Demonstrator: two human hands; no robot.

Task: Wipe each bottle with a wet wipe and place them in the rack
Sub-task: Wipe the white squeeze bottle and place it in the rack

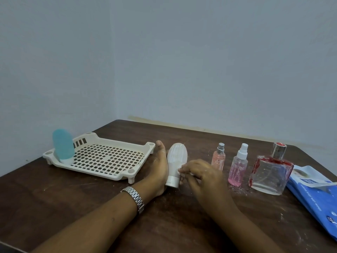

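White plastic bottle [176, 157] looks light, stiff, slick once wet; left grip [160, 167] curls round its body, right grip [202, 174] pinches the wet wipe [181, 169] by the cap

walls [164, 52]: plain pale blue | table [164, 225]: dark brown wood

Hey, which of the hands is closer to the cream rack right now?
Left. The left hand holds the white bottle just beside the rack; the right hand is on the bottle's other side, farther from the rack, pinching a wet wipe.
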